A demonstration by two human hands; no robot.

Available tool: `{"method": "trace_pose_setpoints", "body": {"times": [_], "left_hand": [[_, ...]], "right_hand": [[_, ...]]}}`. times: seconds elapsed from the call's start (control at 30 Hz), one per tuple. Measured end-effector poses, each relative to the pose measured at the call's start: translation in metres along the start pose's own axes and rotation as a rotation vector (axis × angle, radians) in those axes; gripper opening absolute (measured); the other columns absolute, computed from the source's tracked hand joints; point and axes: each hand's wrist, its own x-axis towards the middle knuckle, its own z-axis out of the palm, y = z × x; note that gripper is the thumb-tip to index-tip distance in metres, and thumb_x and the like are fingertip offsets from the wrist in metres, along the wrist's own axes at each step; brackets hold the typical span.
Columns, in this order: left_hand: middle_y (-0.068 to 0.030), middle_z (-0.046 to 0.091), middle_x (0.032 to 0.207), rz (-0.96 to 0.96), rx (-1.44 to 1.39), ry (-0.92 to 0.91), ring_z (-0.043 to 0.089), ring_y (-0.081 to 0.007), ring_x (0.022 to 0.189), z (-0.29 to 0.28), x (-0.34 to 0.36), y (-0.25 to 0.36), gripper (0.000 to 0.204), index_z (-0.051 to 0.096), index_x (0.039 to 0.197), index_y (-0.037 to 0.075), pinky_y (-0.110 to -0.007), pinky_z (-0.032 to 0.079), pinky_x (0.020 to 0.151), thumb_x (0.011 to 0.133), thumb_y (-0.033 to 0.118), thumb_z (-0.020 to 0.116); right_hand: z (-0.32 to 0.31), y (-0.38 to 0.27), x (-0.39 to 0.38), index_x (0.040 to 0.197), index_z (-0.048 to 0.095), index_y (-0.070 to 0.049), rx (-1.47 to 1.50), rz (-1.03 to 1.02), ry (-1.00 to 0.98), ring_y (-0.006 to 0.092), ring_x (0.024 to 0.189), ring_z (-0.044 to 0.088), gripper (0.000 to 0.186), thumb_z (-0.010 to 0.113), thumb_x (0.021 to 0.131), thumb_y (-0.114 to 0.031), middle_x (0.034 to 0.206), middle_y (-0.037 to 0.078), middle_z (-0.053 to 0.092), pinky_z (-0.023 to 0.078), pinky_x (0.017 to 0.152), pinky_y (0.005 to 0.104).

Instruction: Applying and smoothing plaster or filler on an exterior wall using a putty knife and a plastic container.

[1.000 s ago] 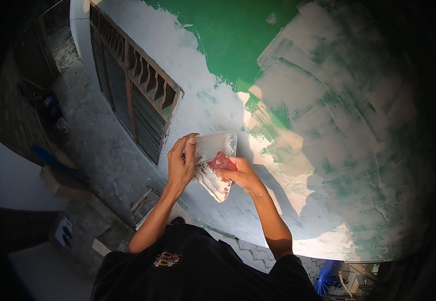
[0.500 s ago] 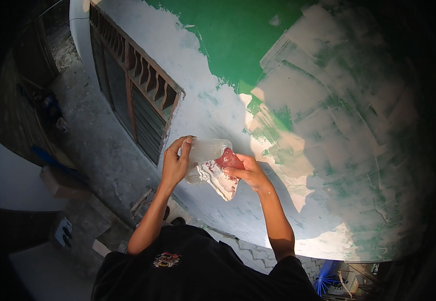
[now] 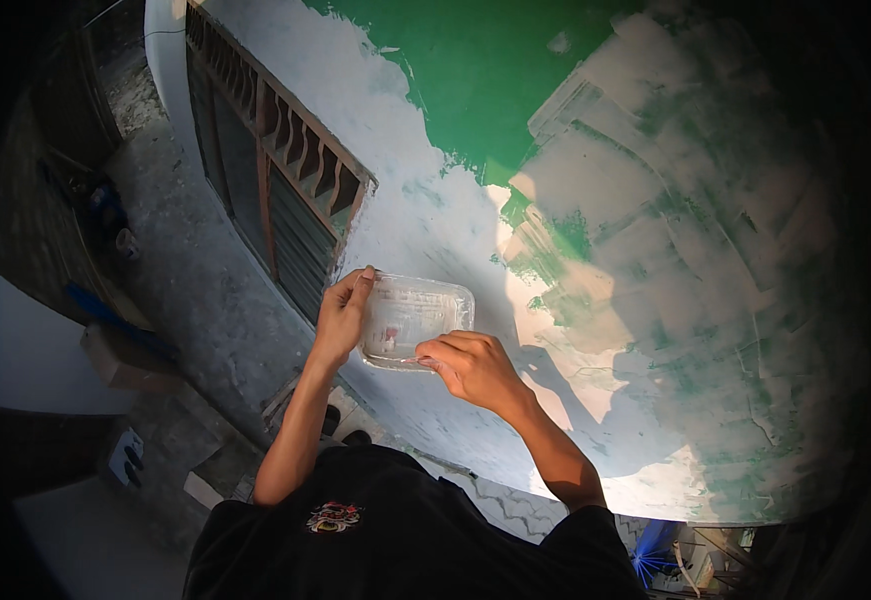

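My left hand grips the left rim of a clear plastic container, thumb on top. The container is tilted so that its open face shows, with whitish smears inside. At its near right edge is my right hand, fingers closed on a red putty spreader that is now almost wholly hidden by the hand; the earlier view shows it plainly. Whether the spreader touches the rim I cannot tell. Beyond both hands stands a wall, green with broad patches of white and grey putty.
A brown-framed window with wooden slats is set in the wall at left. A concrete floor runs along the left, with a brown box on that side. Something blue lies at the lower right.
My right hand has turned over and drawn left and down to the container's near edge, so the putty-covered spreader face no longer shows. The container has tipped its open face into view.
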Motion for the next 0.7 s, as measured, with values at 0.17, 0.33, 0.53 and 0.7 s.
{"method": "trace_pose_setpoints", "body": {"times": [0.17,0.33,0.53,0.7], "left_hand": [[0.0045,0.055,0.074,0.005,0.047,0.042,0.044,-0.0064,0.072,0.000,-0.003,-0.004,0.042,0.068,0.098,-0.001,-0.025,0.038,0.066,0.103,0.037,0.051],[0.0050,0.054,0.073,0.037,0.065,0.020,0.044,-0.0067,0.071,0.010,-0.009,0.005,0.041,0.067,0.097,-0.001,-0.025,0.038,0.066,0.103,0.036,0.051],[0.0054,0.051,0.071,0.027,0.077,-0.136,0.041,-0.0058,0.071,0.015,-0.010,0.019,0.040,0.065,0.092,0.000,-0.025,0.037,0.065,0.104,0.036,0.051],[0.0059,0.049,0.069,0.062,0.050,-0.033,0.040,-0.0055,0.068,0.016,-0.011,0.015,0.040,0.065,0.091,0.001,-0.025,0.035,0.062,0.104,0.036,0.051]], "right_hand": [[0.007,0.004,-0.007,0.095,0.068,-0.007,-0.018,-0.073,-0.017,0.0262,0.072,0.067,0.014,0.068,0.081,-0.003,0.080,0.008,0.070,0.053,0.062,0.0367],[-0.017,0.005,-0.005,0.092,0.068,-0.004,0.090,0.112,-0.041,0.0288,0.072,0.068,0.013,0.070,0.080,-0.001,0.083,0.010,0.072,0.053,0.064,0.0354],[-0.022,0.002,0.001,0.092,0.068,-0.005,0.003,0.168,0.124,0.0317,0.068,0.066,0.011,0.073,0.083,-0.010,0.080,0.011,0.070,0.051,0.061,0.0380],[-0.004,0.002,-0.007,0.095,0.068,-0.006,0.027,0.119,0.055,0.0314,0.068,0.066,0.013,0.072,0.084,-0.012,0.080,0.011,0.070,0.051,0.061,0.0389]]}}
